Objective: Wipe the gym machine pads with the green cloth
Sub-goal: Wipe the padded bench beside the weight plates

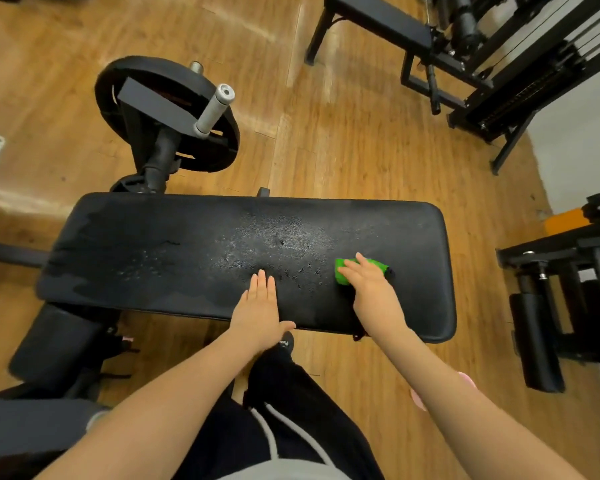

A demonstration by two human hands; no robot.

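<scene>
Green cloth (361, 268) lies bunched on the right part of the black pad (174, 258), pressed under the right hand (369, 285), fingers nearly straight, for wiping. Left hand (258, 306) rests flat and empty mid-pad, probably bracing the body.

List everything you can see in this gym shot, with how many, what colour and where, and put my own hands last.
pad: one, black, wide, centre, partly wet-looking
green cloth: one, bright green, on the pad's right part, under the right hand
weight plate: one, black, upper left, on a peg
peg: one, grey, upper left
roller pad: one, black, lower left
machine frames: black, upper right and right edge
floor: wooden, brown
trousers: black, white drawstring, bottom centre
left hand: flat on the pad
right hand: pressing the cloth
</scene>
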